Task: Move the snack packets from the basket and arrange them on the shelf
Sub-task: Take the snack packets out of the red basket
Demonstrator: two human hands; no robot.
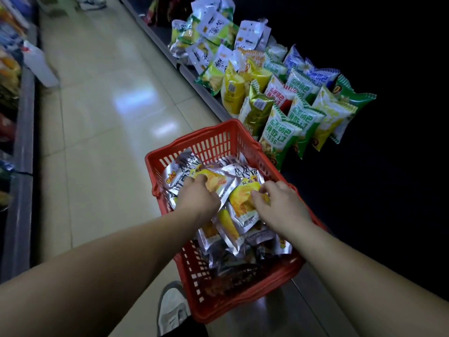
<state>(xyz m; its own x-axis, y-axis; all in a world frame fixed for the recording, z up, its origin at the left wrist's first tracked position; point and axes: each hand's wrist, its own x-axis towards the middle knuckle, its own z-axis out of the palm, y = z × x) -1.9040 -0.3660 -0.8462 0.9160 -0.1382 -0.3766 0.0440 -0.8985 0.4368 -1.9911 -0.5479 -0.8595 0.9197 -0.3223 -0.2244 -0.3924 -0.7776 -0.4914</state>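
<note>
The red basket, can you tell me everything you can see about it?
The red basket looks like plastic, with rows of slots in its walls and a thicker rim. It is rectangular, upright and open on top, and sits beside the edge of the low shelf where green bags stand. What holds it up is not clear. Inside lie heaped snack packets, silver and yellow on top, darker ones at the near end. The left hand and right hand reach in and grip packets.
</note>
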